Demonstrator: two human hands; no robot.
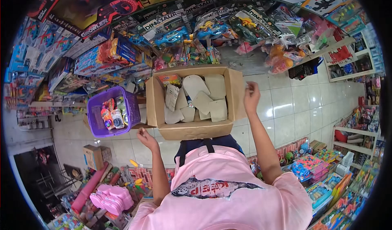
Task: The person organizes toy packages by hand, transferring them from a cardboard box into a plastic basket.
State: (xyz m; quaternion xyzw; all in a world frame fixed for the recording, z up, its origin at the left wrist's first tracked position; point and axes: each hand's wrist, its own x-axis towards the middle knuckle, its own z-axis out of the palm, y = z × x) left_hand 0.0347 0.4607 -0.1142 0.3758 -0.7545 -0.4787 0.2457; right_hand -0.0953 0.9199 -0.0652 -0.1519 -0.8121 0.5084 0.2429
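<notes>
An open cardboard box [196, 130] stands in front of the body. Inside it lie several grey-white card pieces [195, 85] and an orange-and-green packet [171, 80]. My right hand [252, 97] is just beside the box's right flap, fingers bent together; whatever is between them is too small to make out. Below the box's left corner, my left hand [148, 139] is loosely curled, with fingers slightly apart and nothing visible in it. To the left, a purple basket [93, 115] holds several small packaged toys [116, 115].
Shelves of packaged dinosaur toys [212, 27] run behind the box. Tiled floor [286, 103] extends to the right. A small carton [93, 157] and pink plastic items [112, 199] are at lower left. More toy packs [312, 166] stand at lower right.
</notes>
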